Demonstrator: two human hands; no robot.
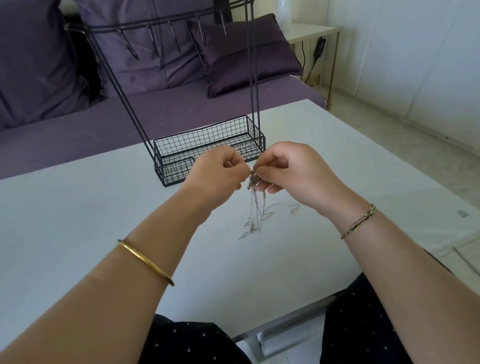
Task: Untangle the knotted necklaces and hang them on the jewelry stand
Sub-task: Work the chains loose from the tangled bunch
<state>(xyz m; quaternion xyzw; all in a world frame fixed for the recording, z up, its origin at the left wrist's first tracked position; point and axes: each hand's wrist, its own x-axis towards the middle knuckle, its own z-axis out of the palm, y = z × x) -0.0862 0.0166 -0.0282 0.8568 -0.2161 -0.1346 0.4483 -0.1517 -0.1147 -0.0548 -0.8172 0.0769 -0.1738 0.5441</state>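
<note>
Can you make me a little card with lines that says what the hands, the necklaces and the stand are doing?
hands: left hand and right hand both pinch the knot
necklaces: tangled, loose ends trailing on the table
stand: black wire, behind the hands
hooks: nothing hanging on them
hung so far: none

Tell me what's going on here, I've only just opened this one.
A person sits at a white table working on a tangle of thin necklaces. The left hand and right hand both pinch the knot and hold it up, while the loose ends trail down onto the tabletop. The black wire jewelry stand stands just behind the hands, and nothing hangs on its hooks yet.
</note>
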